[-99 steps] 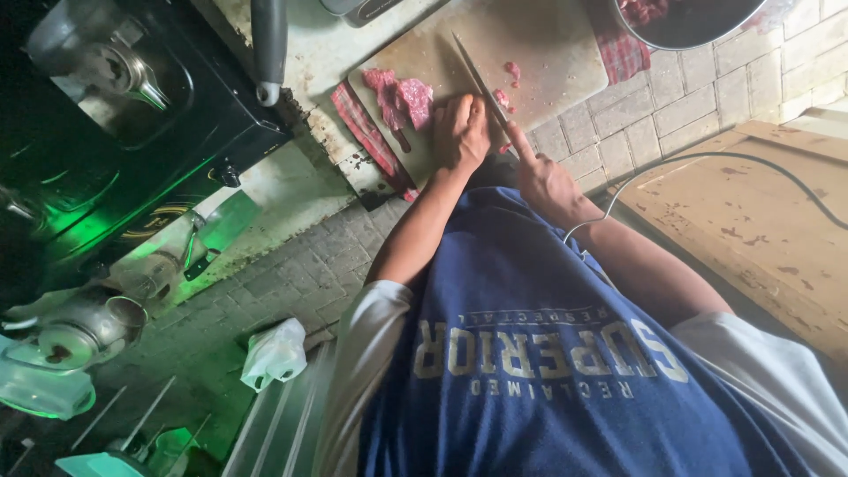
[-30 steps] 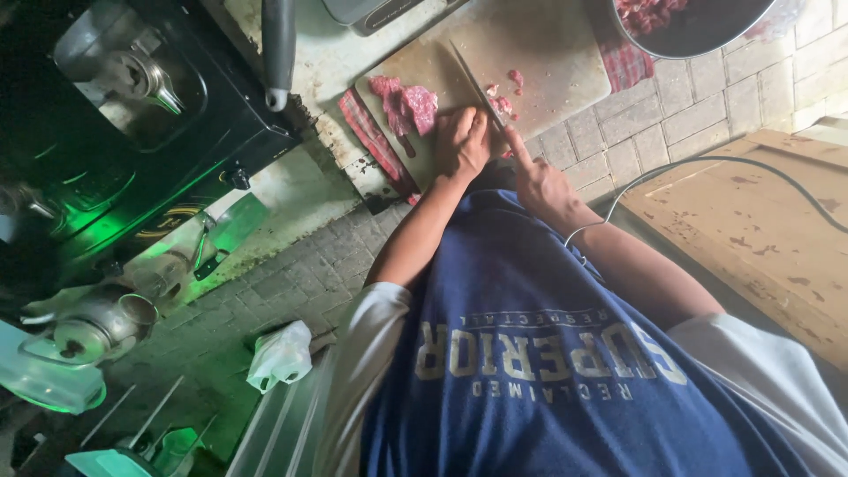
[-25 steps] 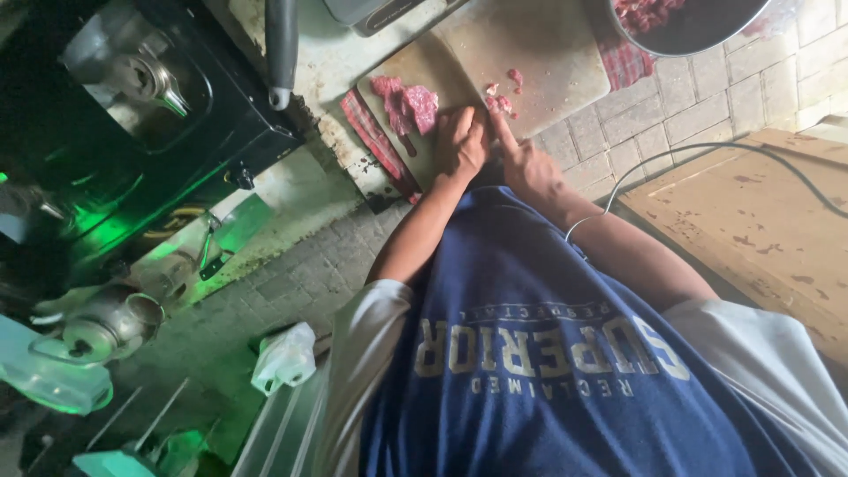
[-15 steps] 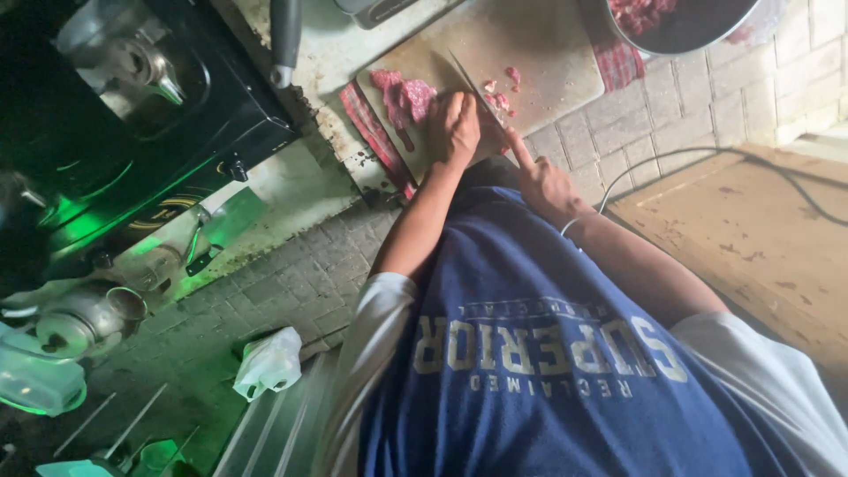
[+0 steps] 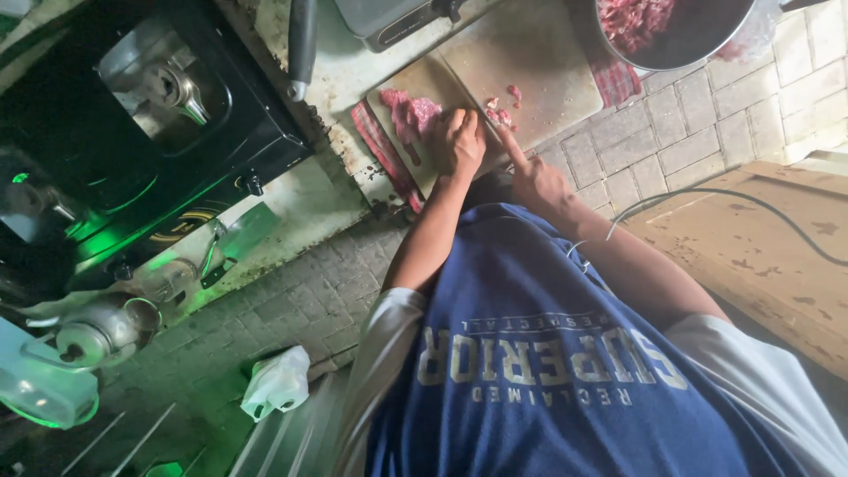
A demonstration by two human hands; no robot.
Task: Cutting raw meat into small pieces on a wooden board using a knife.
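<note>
At upper centre I see the left hand (image 5: 457, 141) clenched on the raw meat (image 5: 408, 115) lying on the cutting board (image 5: 548, 71). The right hand (image 5: 536, 181) grips a knife (image 5: 496, 132), index finger extended along it. A bowl (image 5: 676, 35) of cut meat sits upper right.

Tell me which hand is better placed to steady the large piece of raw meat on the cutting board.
Left. The left hand lies curled against the raw meat, likely touching it; the right hand sits farther off by the small cut pieces, forefinger outstretched.

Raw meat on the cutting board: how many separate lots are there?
2. A larger chunk lies under the left hand; small cut pieces lie beyond the right hand. More may hide under the hands.
</note>
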